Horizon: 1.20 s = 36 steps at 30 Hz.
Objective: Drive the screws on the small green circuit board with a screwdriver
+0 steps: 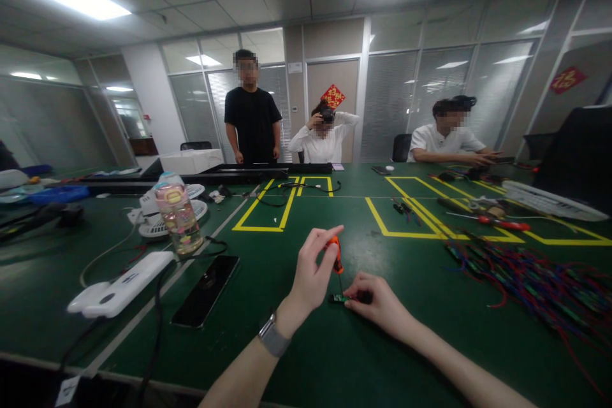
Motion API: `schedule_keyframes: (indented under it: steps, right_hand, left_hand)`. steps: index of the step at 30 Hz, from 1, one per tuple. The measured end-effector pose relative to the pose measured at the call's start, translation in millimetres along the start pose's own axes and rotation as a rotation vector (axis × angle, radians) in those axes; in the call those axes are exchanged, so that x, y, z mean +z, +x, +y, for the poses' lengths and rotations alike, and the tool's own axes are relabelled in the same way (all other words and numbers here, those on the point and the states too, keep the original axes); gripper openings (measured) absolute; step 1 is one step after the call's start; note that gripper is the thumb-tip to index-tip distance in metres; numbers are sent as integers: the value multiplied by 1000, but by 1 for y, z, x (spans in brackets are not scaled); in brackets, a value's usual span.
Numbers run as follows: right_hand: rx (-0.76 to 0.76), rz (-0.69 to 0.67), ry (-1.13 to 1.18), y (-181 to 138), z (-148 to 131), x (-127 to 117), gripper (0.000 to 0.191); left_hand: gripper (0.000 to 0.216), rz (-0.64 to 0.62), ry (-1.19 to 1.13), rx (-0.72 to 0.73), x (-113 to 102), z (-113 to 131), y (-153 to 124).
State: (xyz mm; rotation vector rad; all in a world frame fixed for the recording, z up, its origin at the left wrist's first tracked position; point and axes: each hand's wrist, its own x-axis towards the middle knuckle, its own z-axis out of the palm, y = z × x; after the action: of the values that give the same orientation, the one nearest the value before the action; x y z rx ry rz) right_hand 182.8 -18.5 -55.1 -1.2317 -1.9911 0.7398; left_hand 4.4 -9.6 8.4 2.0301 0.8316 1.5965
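My left hand (pixel 313 268) is closed around the orange and black handle of a screwdriver (pixel 338 256), its index finger stretched out over the top. The screwdriver stands nearly upright, and its thin shaft reaches down to a small green circuit board (pixel 338 298) on the green table (pixel 306 357). With thumb and fingers, my right hand (pixel 377 303) pinches the board's right end. A dark part shows beneath that hand; its kind is hard to make out. A watch with a grey band sits on my left wrist.
A black phone (pixel 205 291), a white device (pixel 124 284) with cables and a drink bottle (pixel 179 217) lie or stand at left. Tangled red and blue wires (pixel 530 287) with boards spread at right, near red-handled pliers (pixel 507 223). Several people are across the table.
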Motion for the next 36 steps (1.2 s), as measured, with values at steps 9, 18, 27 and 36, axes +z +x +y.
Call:
schedule_keyframes:
  steps: [9, 18, 27, 36]
  right_hand:
    - [-6, -1, 0, 0, 3, 1, 8]
    - [-5, -1, 16, 1, 7, 2, 9]
    - [-5, -4, 19, 1, 4, 1, 9]
    - [-13, -6, 11, 0, 3, 1, 10]
  left_hand:
    - [19, 71, 83, 68, 1, -1, 0]
    - [34, -21, 26, 82, 1, -2, -1]
    - [34, -34, 30, 56, 1, -2, -1]
    - [25, 19, 37, 59, 1, -2, -1]
